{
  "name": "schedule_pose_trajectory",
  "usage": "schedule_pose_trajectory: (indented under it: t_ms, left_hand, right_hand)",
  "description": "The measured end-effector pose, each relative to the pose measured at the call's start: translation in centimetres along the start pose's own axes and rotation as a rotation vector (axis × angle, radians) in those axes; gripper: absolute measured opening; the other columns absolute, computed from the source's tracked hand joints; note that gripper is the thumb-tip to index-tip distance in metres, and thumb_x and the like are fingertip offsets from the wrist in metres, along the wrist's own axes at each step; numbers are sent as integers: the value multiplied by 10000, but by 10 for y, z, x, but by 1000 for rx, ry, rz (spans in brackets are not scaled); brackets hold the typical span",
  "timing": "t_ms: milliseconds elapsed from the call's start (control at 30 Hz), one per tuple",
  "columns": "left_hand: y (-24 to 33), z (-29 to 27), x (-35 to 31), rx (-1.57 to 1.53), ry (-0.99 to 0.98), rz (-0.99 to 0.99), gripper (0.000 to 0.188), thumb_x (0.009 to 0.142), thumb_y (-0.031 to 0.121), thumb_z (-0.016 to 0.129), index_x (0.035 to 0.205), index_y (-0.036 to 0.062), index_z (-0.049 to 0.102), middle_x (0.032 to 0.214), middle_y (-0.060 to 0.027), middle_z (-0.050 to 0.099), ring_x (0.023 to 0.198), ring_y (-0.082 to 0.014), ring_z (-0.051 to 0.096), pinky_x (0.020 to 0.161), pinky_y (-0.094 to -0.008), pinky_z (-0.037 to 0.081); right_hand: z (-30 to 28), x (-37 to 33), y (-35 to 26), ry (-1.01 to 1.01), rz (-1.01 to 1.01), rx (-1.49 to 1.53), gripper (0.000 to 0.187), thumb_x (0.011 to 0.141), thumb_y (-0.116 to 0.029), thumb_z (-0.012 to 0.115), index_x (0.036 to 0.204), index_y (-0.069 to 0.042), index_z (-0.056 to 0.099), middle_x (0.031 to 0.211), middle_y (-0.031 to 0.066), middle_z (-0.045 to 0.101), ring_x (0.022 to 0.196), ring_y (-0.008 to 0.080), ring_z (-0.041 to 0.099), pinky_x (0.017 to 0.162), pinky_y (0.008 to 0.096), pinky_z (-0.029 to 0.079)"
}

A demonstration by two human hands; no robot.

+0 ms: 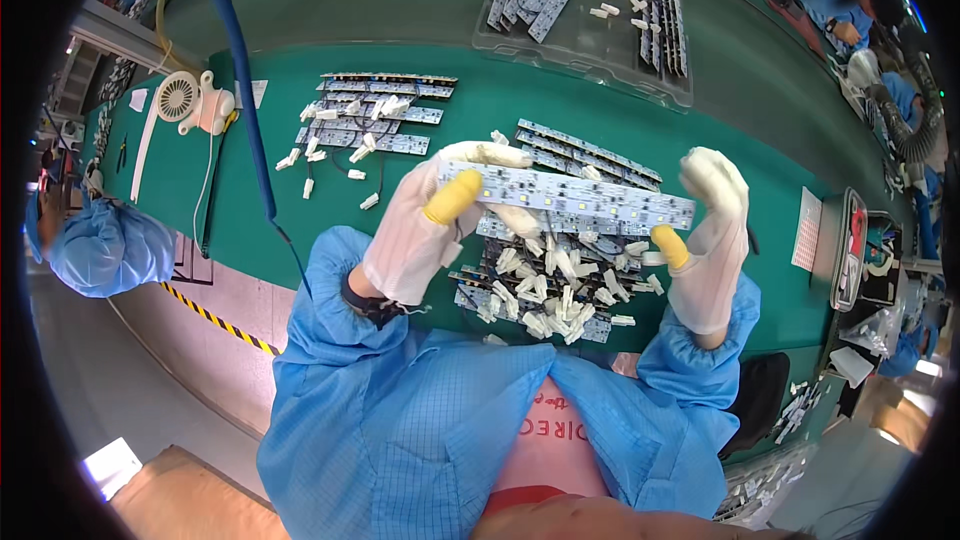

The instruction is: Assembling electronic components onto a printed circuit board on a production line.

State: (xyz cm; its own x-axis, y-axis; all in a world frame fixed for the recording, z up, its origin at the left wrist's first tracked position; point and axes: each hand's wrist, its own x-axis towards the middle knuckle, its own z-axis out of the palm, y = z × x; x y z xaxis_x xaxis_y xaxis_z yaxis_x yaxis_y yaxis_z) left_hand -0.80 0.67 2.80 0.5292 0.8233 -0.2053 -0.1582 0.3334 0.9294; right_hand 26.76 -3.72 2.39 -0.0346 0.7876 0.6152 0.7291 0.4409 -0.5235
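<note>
My left hand point(425, 215), in a white glove with a yellow finger cot on the thumb, pinches the left end of a long white LED circuit board strip point(580, 198). The strip is held nearly level, its row of small LEDs showing. At its right end my right hand point(712, 235), gloved with a yellow thumb cot too, has its fingers spread apart. A small white piece shows beside that thumb; whether the thumb touches it I cannot tell. Below the held strip lies a pile of similar strips with white connectors point(560, 305), and more strips point(560, 145) lie just behind it.
Another group of strips with wires point(375, 115) lies on the green mat at the left. A clear plastic tray point(590, 60) of strips stands at the back. A small white fan point(195, 102) and a hanging blue hose point(235, 50) are at the left. A box point(850, 250) stands at the right.
</note>
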Motion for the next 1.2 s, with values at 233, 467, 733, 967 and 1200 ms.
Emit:
schedule_pose_trajectory:
  t_ms: [233,467,733,967,1200]
  left_hand:
    - [-16,13,1,170,12,302,390,890,207,596,1227,26,522,1034,-133,635,805,-137,615,687,-247,487]
    - [-28,-1,3,329,107,515,466,769,268,732,1152,43,594,1082,-100,640,868,-150,639,763,-253,505]
    - [-15,-9,-2,584,256,476,435,690,304,753,1058,88,668,1059,-112,648,921,-229,642,766,-299,514]
    - [-13,-13,-1,547,295,475,362,736,202,720,1073,79,672,1015,-102,675,1042,-259,607,883,-331,470]
    - [-17,-20,0,491,291,479,349,755,175,711,1072,38,665,1016,-102,665,1046,-248,594,878,-324,462]
  right_hand:
    - [-19,-11,-4,-201,689,577,449,806,-190,692,1171,2,515,925,61,538,735,97,542,622,208,434]
    - [-24,-9,-1,-170,684,765,511,816,-262,707,1196,2,490,899,25,537,744,85,544,641,212,428]
    - [-28,-8,-9,-69,574,574,408,865,-284,625,1135,10,544,988,72,603,916,150,581,848,272,433]
    - [-30,-6,-8,-165,557,782,396,878,-303,625,1109,12,556,991,80,603,887,147,594,799,259,455]
    - [-25,-3,-16,-147,539,869,388,858,-271,661,1100,17,564,1017,93,604,935,162,583,826,287,450]
